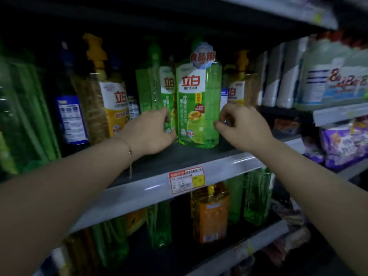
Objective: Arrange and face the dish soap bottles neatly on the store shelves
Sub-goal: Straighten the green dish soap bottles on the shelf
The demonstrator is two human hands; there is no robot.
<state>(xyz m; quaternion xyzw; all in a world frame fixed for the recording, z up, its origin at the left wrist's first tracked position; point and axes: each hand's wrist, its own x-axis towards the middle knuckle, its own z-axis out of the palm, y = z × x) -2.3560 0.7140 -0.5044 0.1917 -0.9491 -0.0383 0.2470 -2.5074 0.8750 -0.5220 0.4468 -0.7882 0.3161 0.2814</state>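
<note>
Left hand (pixel 151 130) grips left green 立白 bottle (pixel 152 86); right hand (pixel 242 127) curled beside front 立白 bottle (pixel 201 108), contact unclear; neck tag (pixel 202 56) reads 食品用.

the front green bottle (pixel 199 108) carries the brand 立白 in red on its white label, with smaller dark characters beneath that seem to read 青柠洗洁精. lower down, a red patch shows 99.9%. its round neck tag (pixel 203 55) says 食品用 in red. the same 立白 stands on the second green bottle (pixel 167 84) beside it, on the left yellow bottle (pixel 117 100) and on the right yellow bottle (pixel 236 92). a paper pack (pixel 336 76) bears a large 8. the shelf price tag (pixel 186 181) is too blurred to read.
</note>
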